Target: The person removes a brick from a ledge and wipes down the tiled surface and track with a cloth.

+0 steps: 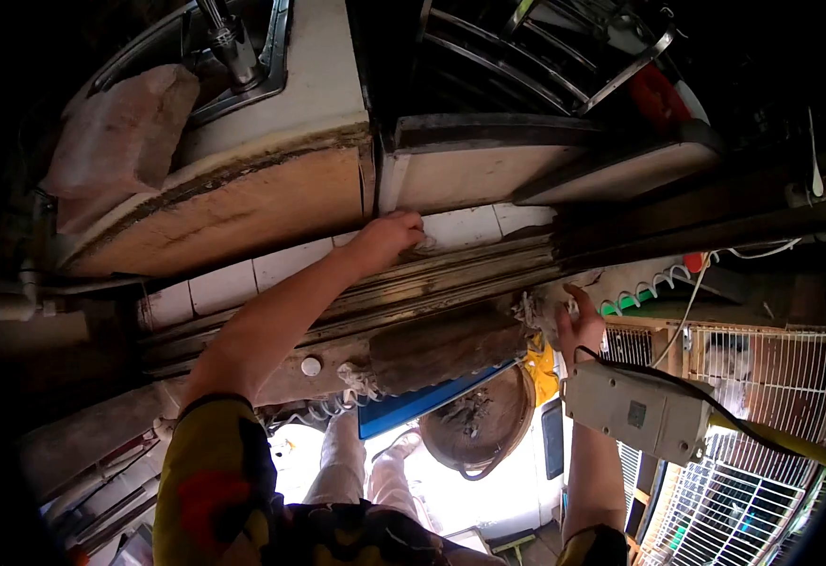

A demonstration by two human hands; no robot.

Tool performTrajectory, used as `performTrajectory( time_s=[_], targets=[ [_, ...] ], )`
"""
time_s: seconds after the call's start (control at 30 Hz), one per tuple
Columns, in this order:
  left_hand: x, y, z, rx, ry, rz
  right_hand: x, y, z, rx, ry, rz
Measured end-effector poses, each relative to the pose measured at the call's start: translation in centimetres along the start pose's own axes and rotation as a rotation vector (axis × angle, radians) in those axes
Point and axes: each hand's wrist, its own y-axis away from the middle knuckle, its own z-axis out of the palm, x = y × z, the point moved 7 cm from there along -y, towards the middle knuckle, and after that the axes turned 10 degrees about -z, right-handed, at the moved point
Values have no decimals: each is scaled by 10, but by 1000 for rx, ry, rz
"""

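My left hand reaches across to the row of white tiles beneath the cabinet. Its fingers are curled down at the tile edge, and what lies under them, if anything, is too small to make out. Just below runs a grooved metal or wooden rail. My right hand is at the near ledge beside a bunched greyish cloth, thumb and finger apart. A beige box with a black cable covers part of my right forearm. Between my arms a dark rolled piece lies along the ledge.
A pinkish block sits by the sink at upper left. A metal rack stands at the top. White wire cages are at lower right. A round basket and a blue board are below the ledge.
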Motion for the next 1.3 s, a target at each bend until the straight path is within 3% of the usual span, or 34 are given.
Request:
performTrajectory(
  time_s=[0.17, 0.27, 0.3, 0.37, 0.47, 0.63, 0.73, 0.77, 0.87, 1.03, 1.13, 1.23, 1.3],
  targets=[
    [31, -59, 16, 58, -156, 76, -9, -39, 23, -18, 68, -60],
    [56, -106, 43, 48, -211, 93, -4, -52, 34, -90, 138, 15],
    [61, -119, 51, 55, -187, 90, -9, -56, 35, -15, 151, -93],
    [65, -138, 61, 70, -145, 79, -2, -60, 46, -66, 159, -64],
    [59, -138, 60, 90, -104, 76, 12, -63, 62, -111, 174, 15],
    [33, -82, 53, -165, -46, 202, 25, -61, 67, -12, 24, 84],
    [40, -57, 17, -149, 222, 176, 20, -66, 66, -79, 35, 125],
    [37, -60, 18, -161, 242, 154, 19, -67, 64, -66, 38, 157],
    [37, -72, 28, -165, 288, 158, 18, -68, 63, 59, 20, -14],
    [60, -129, 74, -112, 201, 253, 21, -69, 64, -18, 28, 110],
    [69, -172, 98, -210, 423, 6, 21, -68, 66, -48, 19, 172],
    [95, -197, 108, -93, -37, 270, 24, -68, 67, -32, 22, 156],
    [94, -197, 114, -154, 36, 202, 23, -68, 68, 7, 48, 77]
  ],
)
